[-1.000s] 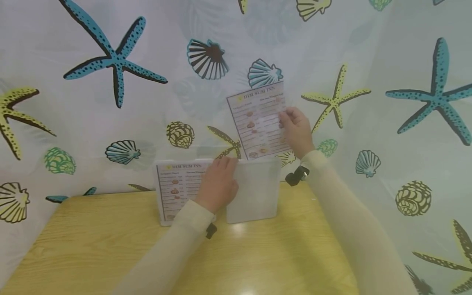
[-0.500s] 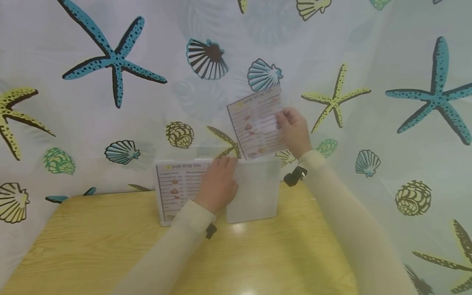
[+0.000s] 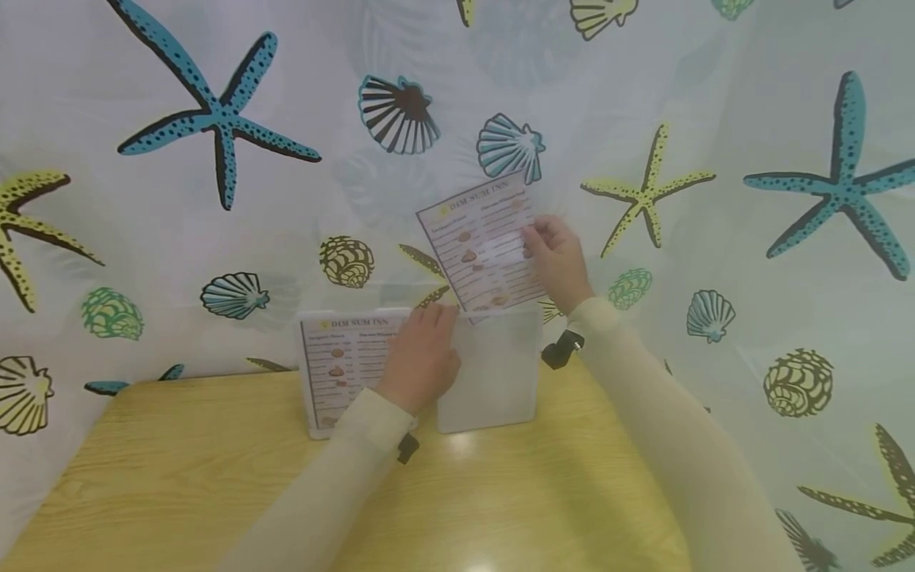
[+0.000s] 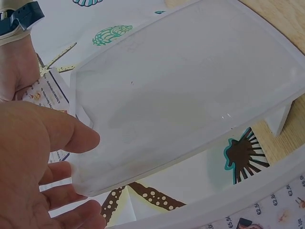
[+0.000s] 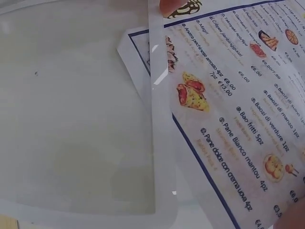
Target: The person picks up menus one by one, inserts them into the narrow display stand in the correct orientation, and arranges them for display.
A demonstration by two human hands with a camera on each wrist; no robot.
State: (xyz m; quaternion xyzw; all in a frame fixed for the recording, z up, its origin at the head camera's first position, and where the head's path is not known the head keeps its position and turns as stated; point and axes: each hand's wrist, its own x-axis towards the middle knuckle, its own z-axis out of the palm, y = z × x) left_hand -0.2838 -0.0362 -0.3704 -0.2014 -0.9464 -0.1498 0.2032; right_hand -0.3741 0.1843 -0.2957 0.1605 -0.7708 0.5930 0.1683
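In the head view, my right hand [image 3: 561, 258] pinches the right edge of a printed paper menu [image 3: 475, 246], which is held tilted above a blank white sign holder [image 3: 489, 373]. The menu's bottom left corner overlaps the holder's top edge. In the right wrist view, the corner of the menu [image 5: 248, 114] shows through the rim of the holder [image 5: 71, 109]. My left hand [image 3: 422, 357] grips the holder's top left corner. The left wrist view has the left hand's [image 4: 33, 143] thumb on the holder's [image 4: 181, 95] near face, its fingers around the corner.
A second holder with the same kind of menu [image 3: 350, 349] stands to the left, partly covered by my left hand and sleeve. Both holders stand on a yellowish wooden table [image 3: 186, 469]. Close behind hangs a white curtain [image 3: 314, 191] printed with starfish and shells.
My right hand has moved left and slightly down with the menu, bringing its lower corner over the holder's top edge. The left hand has stayed put.
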